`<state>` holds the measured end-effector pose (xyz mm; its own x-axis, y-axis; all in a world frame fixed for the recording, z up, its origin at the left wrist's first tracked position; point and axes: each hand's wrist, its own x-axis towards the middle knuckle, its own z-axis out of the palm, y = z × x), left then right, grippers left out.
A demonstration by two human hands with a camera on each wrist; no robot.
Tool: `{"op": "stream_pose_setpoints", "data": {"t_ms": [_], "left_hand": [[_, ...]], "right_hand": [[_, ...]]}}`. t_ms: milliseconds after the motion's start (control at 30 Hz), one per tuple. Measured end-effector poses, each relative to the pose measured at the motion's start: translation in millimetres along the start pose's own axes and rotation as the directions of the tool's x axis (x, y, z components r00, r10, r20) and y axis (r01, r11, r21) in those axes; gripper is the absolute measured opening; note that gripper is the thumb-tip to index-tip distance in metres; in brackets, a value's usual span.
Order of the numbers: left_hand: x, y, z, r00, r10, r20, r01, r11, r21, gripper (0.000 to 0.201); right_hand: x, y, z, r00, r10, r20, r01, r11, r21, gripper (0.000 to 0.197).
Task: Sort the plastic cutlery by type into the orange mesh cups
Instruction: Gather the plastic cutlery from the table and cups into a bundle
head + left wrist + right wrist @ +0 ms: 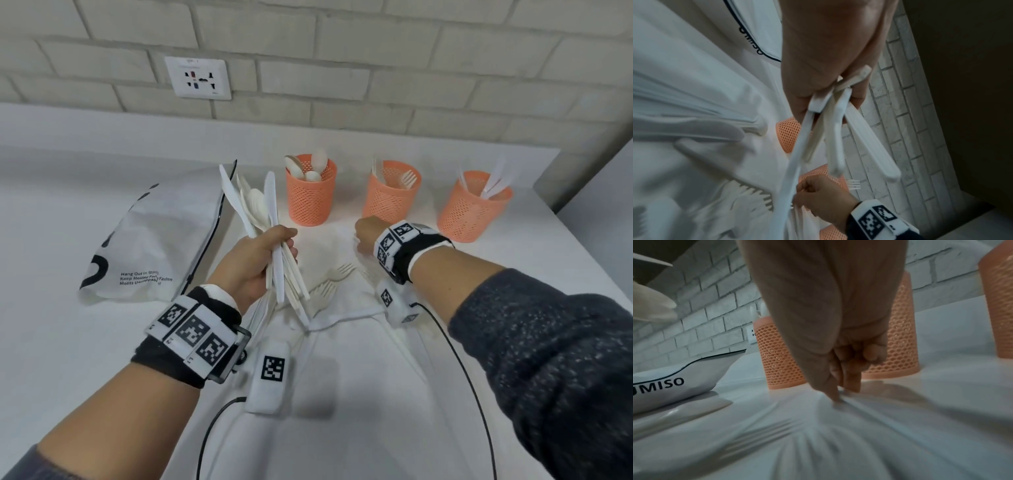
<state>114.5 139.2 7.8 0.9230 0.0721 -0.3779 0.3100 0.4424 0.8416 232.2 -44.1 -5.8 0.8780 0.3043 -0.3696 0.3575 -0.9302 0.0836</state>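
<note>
Left hand (255, 263) grips a mixed cutlery bundle (260, 212) above the table (68, 342). Right hand (366, 234) is low, fingers (835, 392) curled onto the surface; whether they hold anything cannot be told. Loose forks (330, 279) lie between the hands. Far: spoon cup (311, 195), fork cup (392, 192), knife cup (474, 209). Left: bag (154, 240)

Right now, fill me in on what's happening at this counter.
A person is sorting white plastic cutlery into three orange mesh cups: spoons in the left cup, forks in the middle cup, knives in the right cup. The left hand grips a mixed bundle of cutlery. The right hand reaches down to loose forks lying on the counter.
</note>
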Motion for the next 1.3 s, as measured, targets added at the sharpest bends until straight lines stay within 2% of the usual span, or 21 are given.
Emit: {"op": "stream_pose_setpoints", "data": {"t_ms": [100, 200, 367, 467, 600, 667, 700, 767, 833, 900, 967, 1033, 1100, 1133, 1200, 1300], "left_hand": [[-0.6, -1.4, 0.6, 1.0, -0.018, 0.016, 0.018, 1.0, 0.011, 0.019], [-1.8, -2.4, 5.0, 0.999, -0.025, 0.044, 0.024, 0.999, 0.027, 0.018], [-7.1, -5.2, 19.7, 0.995, -0.022, 0.095, 0.019, 0.999, 0.032, 0.017], [-11.5, -9.0, 28.2, 0.993, -0.028, 0.115, 0.022, 0.998, 0.057, 0.018], [-16.3, -12.6, 36.8, 0.99, -0.042, 0.135, 0.031, 0.996, 0.079, 0.019], [-19.3, -14.0, 41.0, 0.988, -0.049, 0.145, 0.039, 0.997, 0.073, 0.018], [-20.9, -14.8, 42.8, 0.988, -0.054, 0.148, 0.044, 0.997, 0.071, 0.018], [-24.3, -16.7, 44.8, 0.987, -0.062, 0.149, 0.051, 0.996, 0.08, 0.019], [-27.4, -18.3, 44.9, 0.987, -0.065, 0.145, 0.052, 0.994, 0.092, 0.02], [-29.8, -19.3, 43.5, 0.989, -0.063, 0.133, 0.05, 0.994, 0.098, 0.022], [-33.2, -19.1, 41.4, 0.99, -0.062, 0.126, 0.049, 0.993, 0.105, 0.022], [-36.7, -17.4, 38.9, 0.99, -0.056, 0.126, 0.042, 0.994, 0.104, 0.022], [-38.8, -16.1, 35.0, 0.992, -0.044, 0.119, 0.033, 0.995, 0.092, 0.022], [-39.2, -15.7, 33.4, 0.993, -0.04, 0.114, 0.03, 0.996, 0.089, 0.021], [-39.5, -15.6, 31.2, 0.993, -0.041, 0.107, 0.031, 0.996, 0.087, 0.02], [-39.2, -18.9, 33.9, 0.991, -0.065, 0.121, 0.053, 0.994, 0.098, 0.019]], "right_hand": [[-7.8, 6.8, -7.7, 0.998, -0.028, 0.061, 0.028, 1.0, 0.0, 0.025], [-29.1, 18.3, -18.0, 0.993, -0.119, -0.026, 0.12, 0.991, 0.058, 0.013], [-74.0, 50.2, -4.4, 0.964, -0.263, -0.032, 0.264, 0.964, 0.034, 0.025], [-95.4, 66.4, 22.3, 0.978, -0.207, -0.016, 0.207, 0.976, 0.073, 0.023], [-109.6, 65.4, 45.4, 0.999, -0.027, -0.017, 0.031, 0.955, 0.294, 0.03], [-111.2, 52.1, 47.3, 1.0, 0.018, 0.018, -0.024, 0.923, 0.383, 0.044], [-112.2, 43.4, 47.5, 1.0, 0.0, 0.021, -0.008, 0.918, 0.396, 0.054], [-118.8, 22.7, 45.2, 0.993, -0.072, -0.092, 0.096, 0.95, 0.298, 0.062], [-125.4, 1.0, 45.8, 0.941, -0.248, -0.231, 0.276, 0.956, 0.098, 0.056], [-126.0, -17.2, 47.3, 0.91, -0.375, -0.174, 0.374, 0.926, -0.041, 0.042], [-123.6, -28.6, 47.8, 0.909, -0.407, -0.095, 0.399, 0.912, -0.094, 0.027], [-124.1, -29.2, 45.9, 0.931, -0.358, -0.078, 0.36, 0.933, 0.013, 0.015], [-129.0, -19.9, 41.6, 0.958, -0.272, -0.089, 0.281, 0.953, 0.112, 0.031], [-133.7, -13.0, 39.2, 0.97, -0.224, -0.096, 0.237, 0.958, 0.159, 0.03], [-142.7, 3.4, 36.7, 0.993, -0.082, -0.084, 0.098, 0.973, 0.208, 0.01], [-147.7, 23.2, 45.4, 0.989, 0.146, 0.008, -0.144, 0.965, 0.221, 0.026]]}}
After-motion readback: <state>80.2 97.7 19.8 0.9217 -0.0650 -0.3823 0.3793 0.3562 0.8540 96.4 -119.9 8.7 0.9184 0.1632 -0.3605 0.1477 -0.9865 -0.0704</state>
